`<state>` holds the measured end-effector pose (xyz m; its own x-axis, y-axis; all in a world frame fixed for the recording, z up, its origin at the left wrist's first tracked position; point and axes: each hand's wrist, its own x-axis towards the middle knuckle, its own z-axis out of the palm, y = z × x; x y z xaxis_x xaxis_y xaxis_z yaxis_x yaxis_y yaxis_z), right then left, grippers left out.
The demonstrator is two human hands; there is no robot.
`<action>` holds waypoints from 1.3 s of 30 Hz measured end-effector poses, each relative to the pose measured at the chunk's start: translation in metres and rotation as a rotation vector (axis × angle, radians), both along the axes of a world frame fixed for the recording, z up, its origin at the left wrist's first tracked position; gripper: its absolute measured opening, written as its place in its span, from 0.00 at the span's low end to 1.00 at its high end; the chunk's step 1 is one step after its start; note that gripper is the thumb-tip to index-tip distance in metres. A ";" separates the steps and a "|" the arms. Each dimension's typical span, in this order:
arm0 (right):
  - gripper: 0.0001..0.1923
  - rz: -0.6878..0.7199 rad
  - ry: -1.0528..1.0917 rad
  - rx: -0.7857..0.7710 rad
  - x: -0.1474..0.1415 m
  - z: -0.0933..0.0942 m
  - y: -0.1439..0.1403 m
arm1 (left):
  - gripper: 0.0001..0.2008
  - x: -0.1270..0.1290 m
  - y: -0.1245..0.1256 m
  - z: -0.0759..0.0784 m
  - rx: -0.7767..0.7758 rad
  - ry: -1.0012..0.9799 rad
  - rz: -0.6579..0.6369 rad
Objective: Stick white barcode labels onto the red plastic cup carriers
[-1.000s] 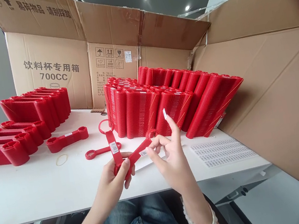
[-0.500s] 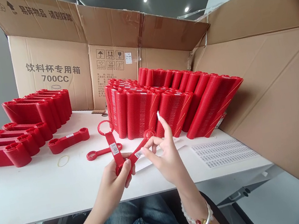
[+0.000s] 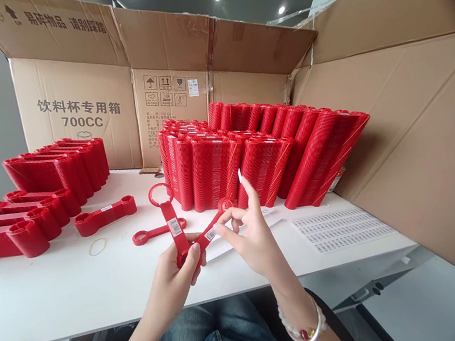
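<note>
My left hand [image 3: 179, 273] is closed around the lower ends of red two-ringed plastic pieces. One piece [image 3: 168, 211] stands up from the grip, a barcode label [image 3: 175, 227] on its flat middle. Another red piece [image 3: 219, 214] slants to the right and bears a barcode label [image 3: 210, 235]. My right hand [image 3: 249, 236] pinches at this second piece, thumb by the label's edge, its other fingers partly hidden. A small white sticker [image 3: 240, 175] clings to the tip of the raised right index finger.
Tall stacks of red pieces [image 3: 218, 166] stand behind my hands, with more stacks [image 3: 30, 230] at left. Loose red pieces [image 3: 105, 215] and a rubber band [image 3: 97, 247] lie on the white table [image 3: 100, 294]. A label sheet [image 3: 344, 228] lies right; cardboard [image 3: 79, 107] encloses the back.
The camera view has shifted slightly. Both hands keep nearly the same pose, and the white sticker is still on the right index fingertip.
</note>
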<state>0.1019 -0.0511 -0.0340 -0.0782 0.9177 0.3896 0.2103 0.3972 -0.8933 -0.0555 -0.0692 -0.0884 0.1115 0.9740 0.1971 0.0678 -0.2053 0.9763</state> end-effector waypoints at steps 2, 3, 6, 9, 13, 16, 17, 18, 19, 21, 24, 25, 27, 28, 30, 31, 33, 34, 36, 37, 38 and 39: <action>0.49 -0.002 -0.005 -0.004 0.000 0.000 0.001 | 0.17 0.000 0.000 0.001 0.002 0.001 0.002; 0.49 -0.002 -0.004 -0.005 0.000 -0.001 0.001 | 0.17 0.000 0.000 0.001 0.004 0.000 0.001; 0.49 -0.004 0.001 -0.005 0.000 -0.001 0.001 | 0.17 0.000 0.001 0.001 0.011 -0.001 -0.004; 0.48 -0.005 0.005 -0.002 -0.001 -0.002 0.002 | 0.17 0.000 0.002 0.001 0.013 0.001 -0.005; 0.48 -0.017 0.004 0.008 -0.002 -0.004 0.004 | 0.16 0.000 0.002 0.002 0.019 -0.001 -0.010; 0.47 -0.032 -0.007 0.023 -0.003 -0.005 0.003 | 0.16 0.000 0.001 0.004 0.027 0.001 -0.005; 0.47 -0.037 -0.014 0.033 -0.004 -0.006 0.003 | 0.15 0.000 0.001 0.004 0.030 0.001 -0.002; 0.46 -0.046 -0.023 0.045 -0.005 -0.006 0.002 | 0.15 0.001 0.000 0.005 0.030 -0.003 0.002; 0.45 -0.061 -0.031 0.061 -0.006 -0.007 0.001 | 0.15 0.001 -0.001 0.005 0.029 -0.011 0.008; 0.43 -0.105 -0.049 0.101 -0.009 -0.009 0.000 | 0.15 0.002 -0.002 0.006 0.018 -0.033 0.018; 0.42 -0.164 -0.076 0.181 -0.015 -0.014 0.000 | 0.16 0.004 -0.003 0.008 0.007 -0.072 0.029; 0.42 -0.181 -0.088 0.211 -0.018 -0.016 0.000 | 0.16 0.005 -0.003 0.008 0.006 -0.082 0.028; 0.42 -0.216 -0.115 0.270 -0.022 -0.020 -0.001 | 0.16 0.006 -0.004 0.008 -0.001 -0.096 0.025; 0.43 -0.234 -0.136 0.298 -0.024 -0.022 -0.001 | 0.16 0.006 -0.004 0.008 -0.011 -0.104 0.025; 0.43 -0.278 -0.192 0.360 -0.028 -0.026 -0.003 | 0.16 0.007 -0.005 0.007 -0.037 -0.122 0.027; 0.43 -0.302 -0.228 0.399 -0.029 -0.027 -0.004 | 0.16 0.007 -0.005 0.007 -0.049 -0.132 0.028; 0.44 -0.359 -0.313 0.491 -0.028 -0.030 -0.005 | 0.16 0.007 -0.005 0.006 -0.057 -0.153 0.024; 0.45 -0.388 -0.364 0.539 -0.026 -0.030 -0.004 | 0.16 0.007 -0.005 0.006 -0.053 -0.161 0.022; 0.48 -0.437 -0.467 0.606 -0.020 -0.030 -0.001 | 0.16 0.006 -0.005 0.007 -0.041 -0.174 0.018; 0.51 -0.452 -0.507 0.617 -0.016 -0.029 0.001 | 0.16 0.006 -0.005 0.008 -0.035 -0.179 0.010; 0.53 -0.454 -0.530 0.609 -0.012 -0.028 0.004 | 0.16 0.006 -0.004 0.008 -0.032 -0.184 0.002; 0.55 -0.444 -0.533 0.587 -0.009 -0.027 0.006 | 0.16 0.006 -0.004 0.008 -0.031 -0.191 -0.006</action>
